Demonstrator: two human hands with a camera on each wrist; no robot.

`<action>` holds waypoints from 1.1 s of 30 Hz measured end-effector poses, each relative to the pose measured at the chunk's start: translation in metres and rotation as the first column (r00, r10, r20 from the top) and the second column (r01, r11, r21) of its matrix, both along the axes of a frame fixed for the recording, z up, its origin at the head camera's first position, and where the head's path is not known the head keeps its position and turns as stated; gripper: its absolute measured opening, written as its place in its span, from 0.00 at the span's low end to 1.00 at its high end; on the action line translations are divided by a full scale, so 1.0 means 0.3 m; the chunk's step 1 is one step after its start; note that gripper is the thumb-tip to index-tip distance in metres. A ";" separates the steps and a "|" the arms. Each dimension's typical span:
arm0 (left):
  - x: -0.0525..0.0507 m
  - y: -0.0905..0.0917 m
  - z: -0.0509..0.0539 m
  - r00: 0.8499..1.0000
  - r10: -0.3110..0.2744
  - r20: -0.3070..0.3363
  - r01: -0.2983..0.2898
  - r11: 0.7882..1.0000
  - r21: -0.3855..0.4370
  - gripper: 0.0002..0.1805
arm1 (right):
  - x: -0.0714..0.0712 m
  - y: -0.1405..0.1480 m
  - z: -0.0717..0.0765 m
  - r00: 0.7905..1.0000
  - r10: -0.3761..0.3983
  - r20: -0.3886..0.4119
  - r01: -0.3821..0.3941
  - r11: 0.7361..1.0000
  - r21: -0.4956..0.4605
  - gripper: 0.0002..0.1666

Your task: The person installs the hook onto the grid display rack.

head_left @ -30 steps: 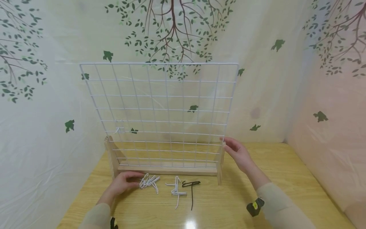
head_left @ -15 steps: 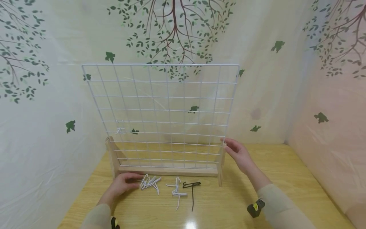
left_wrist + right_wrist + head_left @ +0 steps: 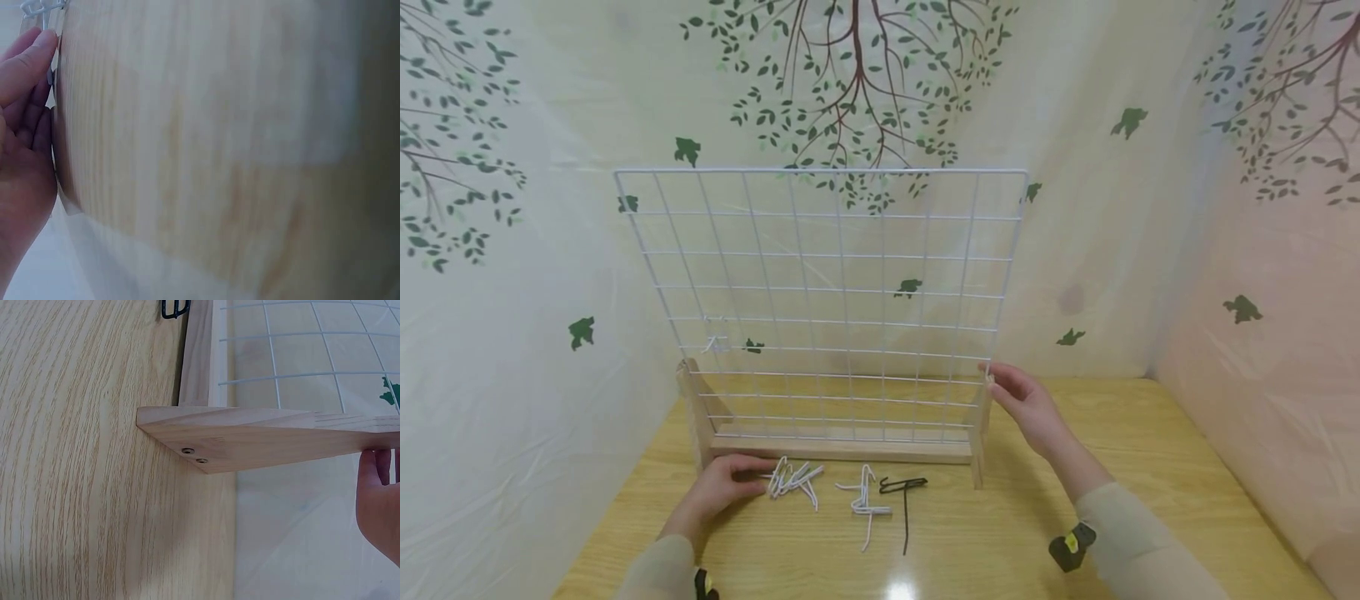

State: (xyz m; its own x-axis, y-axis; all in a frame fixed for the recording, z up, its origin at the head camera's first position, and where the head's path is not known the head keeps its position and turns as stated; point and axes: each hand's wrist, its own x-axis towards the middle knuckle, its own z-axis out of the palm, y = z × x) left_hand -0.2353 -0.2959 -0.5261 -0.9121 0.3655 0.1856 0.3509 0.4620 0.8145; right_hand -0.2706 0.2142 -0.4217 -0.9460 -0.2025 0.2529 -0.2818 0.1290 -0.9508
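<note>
A white wire grid stands upright in a wooden stand. My right hand holds the top of the stand's right upright, thumb in front and fingers behind; the right wrist view shows fingertips against that upright. My left hand rests on the table beside a bunch of white wire hooks, its finger and thumb apart around a thin white stem. In the left wrist view that hand lies close to a white hook. One white hook piece hangs at the grid's lower left.
More white hooks and a black hook lie in front of the stand on the wooden table. A leaf-patterned sheet stands behind and at both sides.
Both hands keep their places. The head view has shifted slightly; nothing else has visibly moved.
</note>
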 end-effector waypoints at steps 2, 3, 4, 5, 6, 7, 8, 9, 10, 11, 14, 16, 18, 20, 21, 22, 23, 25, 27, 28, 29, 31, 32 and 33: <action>0.000 -0.001 -0.002 1.000 -0.006 -0.006 0.006 1.000 0.011 0.18 | -0.002 -0.001 -0.001 1.000 -0.002 0.001 0.002 1.000 -0.002 0.25; -0.001 -0.001 -0.003 1.000 -0.011 -0.009 0.011 1.000 0.018 0.18 | -0.003 -0.001 -0.002 1.000 -0.003 0.002 0.003 1.000 -0.004 0.25; 0.000 -0.002 -0.004 1.000 -0.014 -0.009 0.014 1.000 0.024 0.17 | -0.004 -0.001 -0.002 1.000 -0.005 0.003 0.005 1.000 -0.003 0.25; 0.000 -0.002 -0.004 1.000 -0.015 -0.009 0.015 0.999 0.031 0.17 | -0.005 -0.001 -0.003 1.000 -0.006 0.002 0.006 1.000 -0.006 0.25; 0.002 -0.002 -0.003 1.000 -0.017 -0.005 0.017 0.999 0.039 0.17 | -0.005 -0.001 -0.003 1.000 -0.005 0.002 0.005 1.000 -0.008 0.25; 0.002 -0.002 -0.003 1.000 -0.016 0.000 0.016 0.999 0.042 0.17 | -0.006 0.000 -0.004 1.000 -0.005 0.002 0.005 1.000 -0.010 0.25; 0.003 -0.001 -0.002 1.000 -0.013 0.006 0.013 0.999 0.043 0.17 | -0.005 0.000 -0.003 1.000 -0.004 0.002 0.004 1.000 -0.008 0.25; 0.004 -0.001 -0.001 1.000 -0.011 0.012 0.010 0.999 0.041 0.17 | -0.005 0.000 -0.003 1.000 -0.005 0.001 0.005 1.000 -0.007 0.25; 0.004 0.000 0.001 1.000 -0.005 0.016 0.005 0.999 0.034 0.17 | -0.004 0.000 -0.002 1.000 -0.005 0.001 0.005 1.000 -0.003 0.26; 0.004 0.001 0.002 1.000 0.000 0.019 -0.001 1.000 0.025 0.17 | -0.003 0.000 -0.001 1.000 -0.006 0.001 0.006 1.000 -0.001 0.26; 0.002 0.004 0.005 0.999 0.020 0.031 -0.020 1.000 -0.006 0.17 | 0.000 -0.001 0.002 1.000 -0.007 0.003 0.007 1.000 0.011 0.26; 0.000 0.005 0.004 0.998 0.039 0.039 -0.038 0.999 -0.026 0.17 | 0.000 -0.001 0.002 1.000 -0.006 0.001 0.006 1.000 0.010 0.26; -0.002 0.006 0.002 0.997 0.057 0.046 -0.056 0.998 -0.039 0.16 | -0.001 -0.002 0.000 1.000 -0.007 -0.001 0.007 1.000 0.005 0.26; -0.004 0.006 -0.002 0.996 0.074 0.042 -0.072 0.996 -0.047 0.14 | -0.004 -0.002 -0.002 1.000 -0.008 -0.003 0.008 1.000 0.000 0.27; -0.005 0.006 -0.004 0.996 0.078 0.037 -0.076 0.996 -0.051 0.13 | -0.005 -0.001 -0.004 1.000 -0.009 -0.004 0.009 1.000 -0.004 0.27; -0.006 0.006 -0.006 0.996 0.081 0.032 -0.079 0.996 -0.050 0.12 | -0.007 -0.001 -0.005 1.000 -0.010 -0.004 0.010 1.000 -0.004 0.27; -0.006 0.006 -0.007 0.996 0.086 0.027 -0.084 0.995 -0.048 0.11 | -0.008 -0.001 -0.006 1.000 -0.010 -0.005 0.010 1.000 -0.006 0.27; -0.005 0.007 -0.010 0.996 0.090 0.017 -0.089 0.995 -0.040 0.10 | -0.008 0.000 -0.007 1.000 -0.010 -0.005 0.010 1.000 0.001 0.26; -0.005 0.007 -0.011 0.996 0.091 0.014 -0.091 0.995 -0.033 0.09 | -0.006 0.001 -0.007 1.000 -0.012 -0.003 0.012 1.000 0.011 0.26; -0.004 0.008 -0.011 0.995 0.095 0.014 -0.094 0.995 -0.028 0.09 | -0.006 0.001 -0.008 1.000 -0.013 -0.002 0.013 1.000 0.016 0.26; -0.004 0.008 -0.011 0.995 0.096 0.013 -0.096 0.995 -0.023 0.09 | -0.006 0.001 -0.007 1.000 -0.014 0.000 0.014 1.000 0.021 0.26; -0.005 0.008 -0.012 0.995 0.096 0.014 -0.095 0.995 -0.020 0.09 | -0.005 0.001 -0.007 1.000 -0.018 0.002 0.018 0.999 0.031 0.26; -0.005 0.007 -0.012 0.995 0.099 0.016 -0.099 0.995 -0.021 0.08 | -0.006 0.001 -0.008 1.000 -0.018 0.001 0.018 0.999 0.031 0.26; -0.006 0.007 -0.013 0.995 0.100 0.013 -0.100 0.995 -0.023 0.08 | -0.007 0.000 -0.008 1.000 -0.018 0.001 0.017 0.999 0.030 0.26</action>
State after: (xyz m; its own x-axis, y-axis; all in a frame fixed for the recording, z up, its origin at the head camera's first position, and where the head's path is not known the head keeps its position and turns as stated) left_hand -0.2370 -0.2939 -0.5301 -0.9468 0.2762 0.1649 0.2902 0.5121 0.8084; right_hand -0.2728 0.2143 -0.4241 -0.9497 -0.1935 0.2460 -0.2784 0.1627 -0.9466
